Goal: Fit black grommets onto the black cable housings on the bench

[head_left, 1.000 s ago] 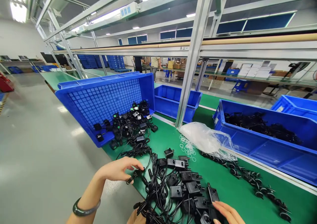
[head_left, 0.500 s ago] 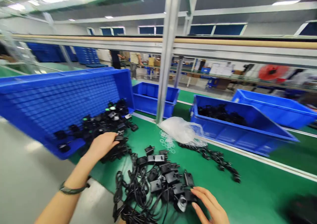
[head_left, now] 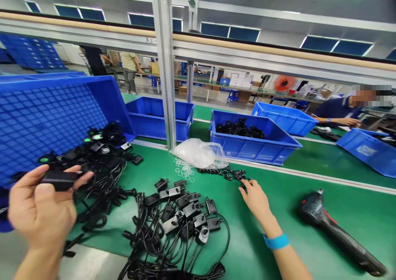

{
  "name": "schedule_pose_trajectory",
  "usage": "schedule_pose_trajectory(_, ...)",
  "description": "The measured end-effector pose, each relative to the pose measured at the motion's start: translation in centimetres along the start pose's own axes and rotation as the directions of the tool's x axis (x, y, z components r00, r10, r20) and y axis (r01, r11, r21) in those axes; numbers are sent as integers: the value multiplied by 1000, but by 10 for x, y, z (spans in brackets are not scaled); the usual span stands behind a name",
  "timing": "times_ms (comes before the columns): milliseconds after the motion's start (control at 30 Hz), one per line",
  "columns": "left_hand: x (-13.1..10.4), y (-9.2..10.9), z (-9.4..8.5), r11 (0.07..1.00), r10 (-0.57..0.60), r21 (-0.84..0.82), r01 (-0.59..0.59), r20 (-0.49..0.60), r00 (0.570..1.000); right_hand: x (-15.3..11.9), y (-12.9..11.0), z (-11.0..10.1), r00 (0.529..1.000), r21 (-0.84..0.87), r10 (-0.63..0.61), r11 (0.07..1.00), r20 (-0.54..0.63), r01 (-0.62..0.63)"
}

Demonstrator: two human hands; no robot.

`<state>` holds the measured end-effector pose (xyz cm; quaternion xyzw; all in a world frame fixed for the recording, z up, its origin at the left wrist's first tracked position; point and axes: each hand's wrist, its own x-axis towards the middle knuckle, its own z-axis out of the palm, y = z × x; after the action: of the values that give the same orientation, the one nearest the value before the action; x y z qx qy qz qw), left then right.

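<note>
My left hand [head_left: 43, 210] is closed around a small black boxy device [head_left: 60, 180] with a cord, held in front of a tangled pile of black corded devices [head_left: 102, 168] at the blue crate's mouth. My right hand [head_left: 255, 199] reaches over the bench, thumb and fingers apart, its fingertips at a row of small black parts [head_left: 236, 175]. Whether they touch one is hard to tell. Between my hands lies a group of black boxy devices [head_left: 192, 210] with short nozzles and bundled cables.
A large blue crate [head_left: 55, 107] lies tipped at left. White rings [head_left: 185, 170] lie beside a clear plastic bag [head_left: 198, 153]. A black power tool [head_left: 337, 230] rests at right. Behind stand a metal post [head_left: 163, 74] and blue bins [head_left: 253, 148]. Another person [head_left: 337, 109] sits across the bench.
My left hand has lifted a device from the pile. My right hand has left the grouped devices and moved to the small black parts. The view has turned right.
</note>
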<state>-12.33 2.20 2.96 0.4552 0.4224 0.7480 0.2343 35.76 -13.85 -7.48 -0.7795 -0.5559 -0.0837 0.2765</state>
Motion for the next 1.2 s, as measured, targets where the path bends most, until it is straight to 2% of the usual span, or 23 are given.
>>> schedule_pose_trajectory(67, -13, 12, 6, 997, -12, -73, 13, 15, 1000, 6, 0, 6, 1000, 40, -9, 999, 10, 9)
schedule_pose_trajectory(133, -25, 16, 6, 984, -160, -56, 169, 132, 978, 7, -5, 11, 999, 104, -34, 994, 35, 30)
schedule_pose_trajectory(200, -42, 16, 2, 936, -339, 18, 351, 309, 889, 6, -17, 12, 995, 188, -70, 981, 69, 56)
schedule_pose_trajectory(233, -53, 16, 1, 912, -394, 61, 405, 395, 830, 4, -27, 12, 992, 225, -94, 972, 87, 73)
schedule_pose_trajectory(300, -78, 15, 2, 885, -446, 148, 441, 537, 716, -2, -55, 6, 981, 368, -129, 927, 144, 68)
schedule_pose_trajectory(333, -91, 15, 4, 880, -456, 189, 436, 595, 662, -6, -73, 2, 973, 474, -140, 880, 185, 36)
schedule_pose_trajectory(367, -104, 16, 7, 878, -459, 221, 425, 642, 614, -11, -93, -4, 960, 617, -143, 786, 239, -36)
schedule_pose_trajectory(400, -116, 16, 10, 878, -457, 241, 414, 682, 571, -16, -114, -10, 943, 749, -151, 649, 298, -133)
schedule_pose_trajectory(433, -127, 17, 12, 881, -447, 249, 403, 716, 536, -22, -135, -16, 925, 831, -170, 515, 340, -210)
schedule_pose_trajectory(500, -143, 19, 16, 892, -416, 236, 385, 762, 497, -32, -172, -25, 919, 913, -218, 320, 330, -252)
schedule_pose_trajectory(567, -154, 21, 17, 898, -394, 215, 384, 781, 484, -41, -198, -28, 936, 952, -231, 218, 267, -217)
schedule_pose_trajectory(600, -157, 22, 16, 895, -395, 209, 394, 782, 482, -45, -207, -27, 944, 960, -229, 204, 238, -192)
schedule_pose_trajectory(633, -159, 23, 15, 888, -404, 206, 411, 777, 483, -48, -213, -26, 949, 961, -227, 218, 217, -168)
schedule_pose_trajectory(700, -161, 25, 12, 866, -435, 203, 457, 758, 486, -54, -217, -20, 956, 946, -231, 308, 179, -103)
schedule_pose_trajectory(800, -163, 26, 7, 839, -463, 186, 511, 738, 491, -61, -216, -11, 964, 883, -253, 466, 77, 52)
schedule_pose_trajectory(867, -164, 26, 4, 839, -453, 166, 517, 740, 497, -64, -214, -7, 963, 843, -271, 519, 6, 140)
schedule_pose_trajectory(1067, -167, 21, 0, 866, -418, 152, 477, 743, 522, -61, -216, -10, 911, 775, -399, 541, -106, 327)
schedule_pose_trajectory(1200, -166, 23, -1, 912, -365, 166, 376, 748, 554, -60, -220, -14, 880, 692, -445, 585, -163, 424)
